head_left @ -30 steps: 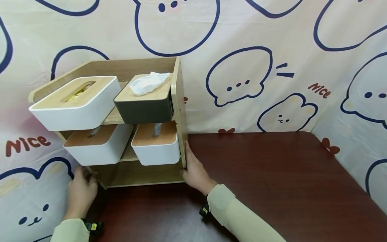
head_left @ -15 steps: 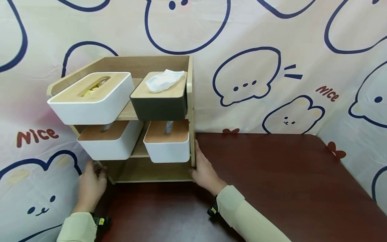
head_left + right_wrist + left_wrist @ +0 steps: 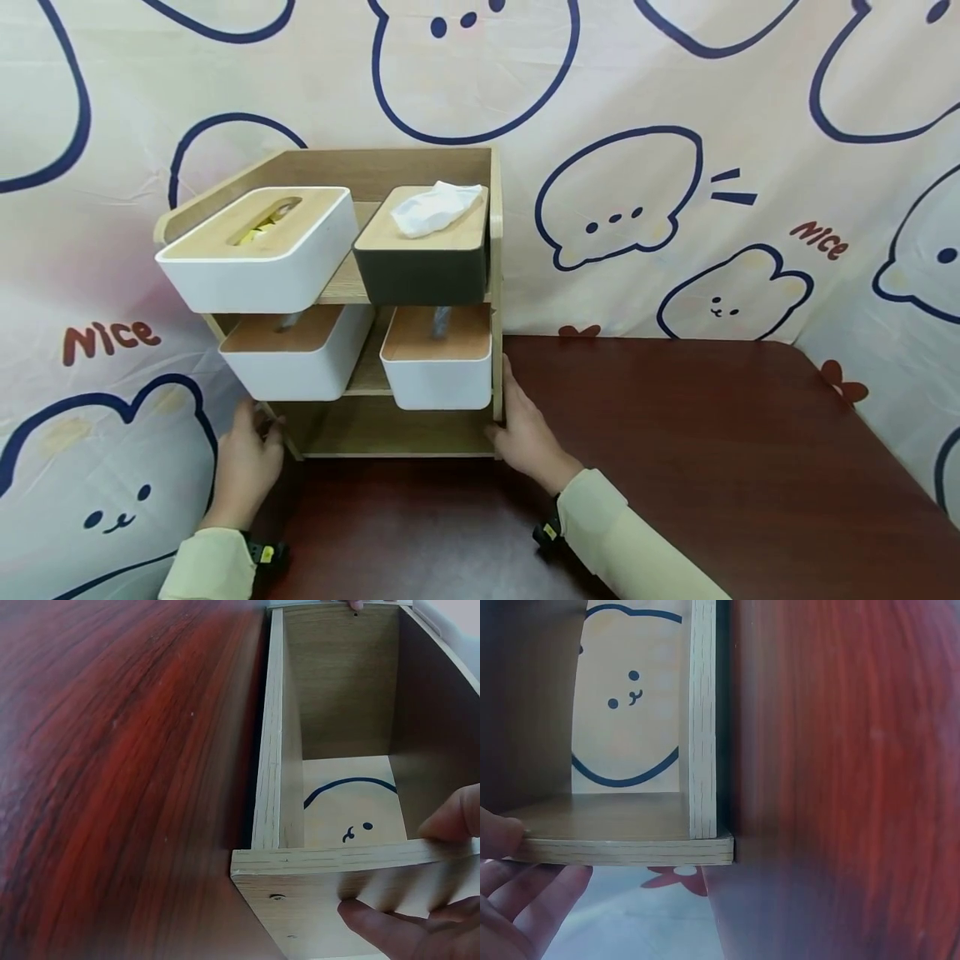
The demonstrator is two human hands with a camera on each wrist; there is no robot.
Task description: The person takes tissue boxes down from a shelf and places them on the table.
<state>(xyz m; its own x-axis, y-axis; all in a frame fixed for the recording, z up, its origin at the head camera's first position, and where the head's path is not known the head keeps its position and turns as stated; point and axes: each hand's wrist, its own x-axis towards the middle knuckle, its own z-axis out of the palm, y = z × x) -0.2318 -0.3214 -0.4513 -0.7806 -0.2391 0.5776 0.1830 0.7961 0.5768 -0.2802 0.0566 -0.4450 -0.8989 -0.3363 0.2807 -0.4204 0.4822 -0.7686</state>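
A wooden shelf rack (image 3: 497, 250) with three levels stands at the back left of the table. My left hand (image 3: 249, 462) grips its left side panel low at the front; in the left wrist view the thumb (image 3: 496, 834) lies inside the panel and the fingers (image 3: 551, 900) outside. My right hand (image 3: 532, 433) holds the right side panel the same way, with its thumb (image 3: 454, 814) inside. On top sit a white tissue box (image 3: 240, 283) and a dark green tissue box (image 3: 420, 275) with a tissue sticking out. Two white tissue boxes, left (image 3: 292, 375) and right (image 3: 435, 383), fill the middle level.
The dark red-brown table (image 3: 675, 467) stretches away to the right of the rack. A patterned cloth wall (image 3: 615, 192) stands close behind, and another cloth wall runs along the right. Cloth also hangs near my left hand. The rack's bottom level (image 3: 397, 433) holds nothing visible.
The rack, with the tissue boxes on it, has shifted to the right against the wall pattern, both hands moving with it. The head view has also turned slightly left.
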